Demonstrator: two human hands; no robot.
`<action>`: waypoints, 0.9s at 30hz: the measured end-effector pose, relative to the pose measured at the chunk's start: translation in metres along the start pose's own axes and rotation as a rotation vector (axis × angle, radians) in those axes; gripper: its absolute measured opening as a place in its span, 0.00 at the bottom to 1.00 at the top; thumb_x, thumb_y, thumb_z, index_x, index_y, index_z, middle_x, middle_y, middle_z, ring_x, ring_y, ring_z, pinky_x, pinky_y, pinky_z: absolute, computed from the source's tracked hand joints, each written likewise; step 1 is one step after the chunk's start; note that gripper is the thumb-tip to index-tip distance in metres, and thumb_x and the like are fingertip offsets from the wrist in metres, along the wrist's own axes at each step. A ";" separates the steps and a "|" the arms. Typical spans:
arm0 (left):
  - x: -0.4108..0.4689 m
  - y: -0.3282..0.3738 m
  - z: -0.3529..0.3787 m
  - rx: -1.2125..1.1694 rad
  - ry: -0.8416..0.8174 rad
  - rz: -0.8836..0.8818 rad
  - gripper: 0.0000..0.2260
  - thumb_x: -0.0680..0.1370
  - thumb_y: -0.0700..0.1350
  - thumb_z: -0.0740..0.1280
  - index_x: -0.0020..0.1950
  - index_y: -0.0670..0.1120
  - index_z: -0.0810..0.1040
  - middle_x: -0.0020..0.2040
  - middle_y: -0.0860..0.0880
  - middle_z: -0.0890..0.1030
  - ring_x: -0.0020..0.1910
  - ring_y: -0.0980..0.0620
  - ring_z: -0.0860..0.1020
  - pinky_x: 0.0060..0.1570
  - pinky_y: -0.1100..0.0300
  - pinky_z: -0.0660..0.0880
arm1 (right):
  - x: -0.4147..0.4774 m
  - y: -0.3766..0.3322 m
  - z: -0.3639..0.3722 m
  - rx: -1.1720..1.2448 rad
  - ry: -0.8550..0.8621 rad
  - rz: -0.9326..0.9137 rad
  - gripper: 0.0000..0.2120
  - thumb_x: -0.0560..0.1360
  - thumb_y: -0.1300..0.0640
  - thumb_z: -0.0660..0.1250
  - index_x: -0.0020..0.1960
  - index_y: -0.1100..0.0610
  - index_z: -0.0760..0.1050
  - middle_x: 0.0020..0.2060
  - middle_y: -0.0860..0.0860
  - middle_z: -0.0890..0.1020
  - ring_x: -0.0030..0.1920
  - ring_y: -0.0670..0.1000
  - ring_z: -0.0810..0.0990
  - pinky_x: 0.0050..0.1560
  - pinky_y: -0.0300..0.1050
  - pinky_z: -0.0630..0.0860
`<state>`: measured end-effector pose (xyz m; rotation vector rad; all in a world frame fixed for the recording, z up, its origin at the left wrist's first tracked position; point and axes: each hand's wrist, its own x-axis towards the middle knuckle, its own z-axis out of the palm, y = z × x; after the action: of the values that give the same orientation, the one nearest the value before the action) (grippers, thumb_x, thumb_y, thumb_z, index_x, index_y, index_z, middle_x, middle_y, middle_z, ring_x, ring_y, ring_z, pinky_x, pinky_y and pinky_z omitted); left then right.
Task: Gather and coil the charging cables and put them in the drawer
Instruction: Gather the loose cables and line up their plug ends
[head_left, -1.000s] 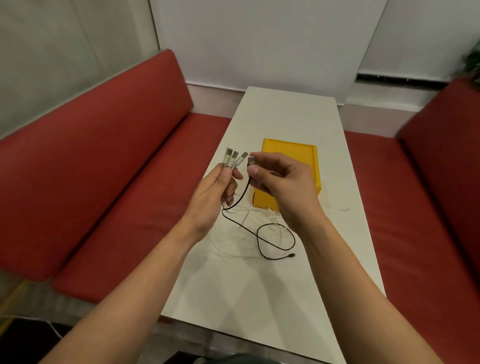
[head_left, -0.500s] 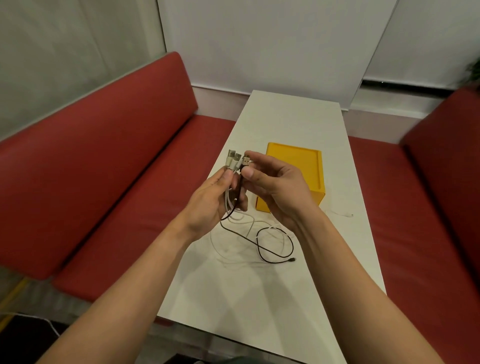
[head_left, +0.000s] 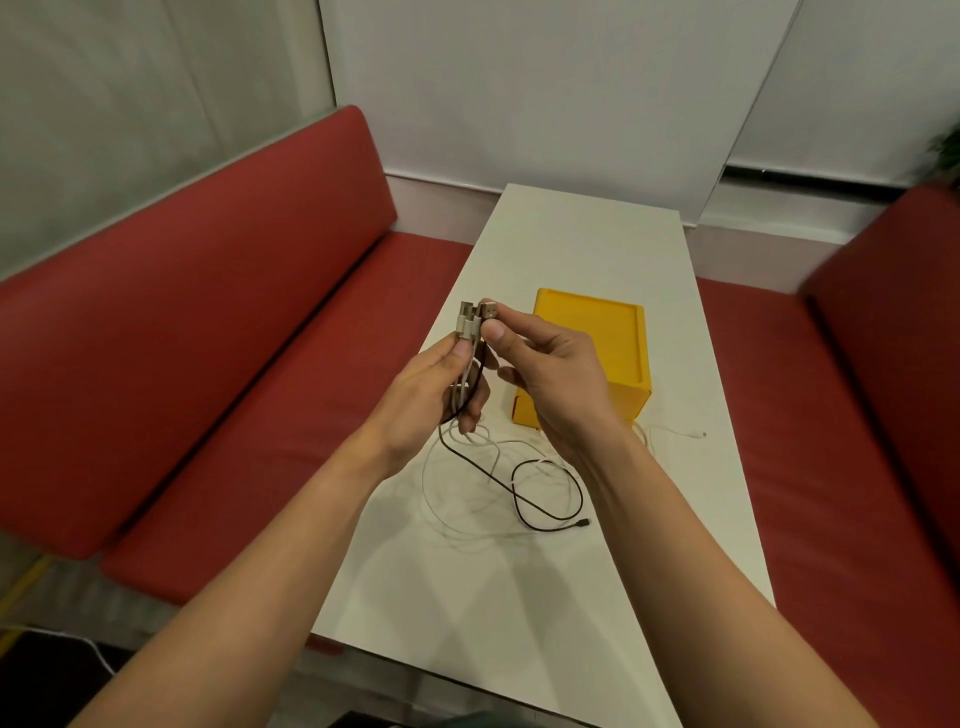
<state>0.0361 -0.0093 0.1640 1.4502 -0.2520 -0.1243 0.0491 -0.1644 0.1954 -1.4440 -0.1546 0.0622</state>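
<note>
L hand grips a bunch of cable plugs upright, strands running down thru its curled fingers. R hand pinches the black plug betw. thumb & forefinger, touching the bunch's right side. Below, the black cable & white cables lie in loose loops on the white counter, just near of the yellow drawer box.

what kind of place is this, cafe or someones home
Likely a cafe or lounge booth, not certain: red padded benches line both sides of a narrow white table, with plain pale wall panels behind.
</note>
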 end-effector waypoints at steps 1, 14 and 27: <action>0.000 0.000 0.000 -0.004 0.001 0.000 0.16 0.87 0.52 0.55 0.62 0.44 0.77 0.43 0.39 0.72 0.34 0.47 0.70 0.36 0.53 0.69 | -0.001 0.002 0.001 -0.012 -0.005 0.006 0.13 0.79 0.55 0.72 0.62 0.50 0.83 0.54 0.47 0.87 0.54 0.47 0.86 0.55 0.45 0.80; -0.007 0.003 -0.003 0.022 -0.040 -0.004 0.14 0.88 0.49 0.56 0.62 0.46 0.78 0.42 0.44 0.78 0.42 0.46 0.78 0.49 0.48 0.76 | -0.006 -0.003 0.001 0.141 -0.084 0.117 0.12 0.79 0.59 0.72 0.61 0.55 0.84 0.46 0.48 0.87 0.43 0.46 0.83 0.47 0.42 0.81; -0.006 0.011 -0.003 0.066 0.053 0.004 0.10 0.79 0.49 0.67 0.57 0.47 0.83 0.42 0.46 0.87 0.44 0.46 0.86 0.53 0.50 0.83 | -0.006 -0.005 0.004 0.020 0.035 0.047 0.06 0.73 0.57 0.78 0.45 0.59 0.84 0.50 0.60 0.86 0.46 0.58 0.86 0.47 0.53 0.83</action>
<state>0.0305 -0.0034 0.1739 1.5166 -0.2179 -0.0748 0.0428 -0.1619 0.2000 -1.4283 -0.0916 0.0766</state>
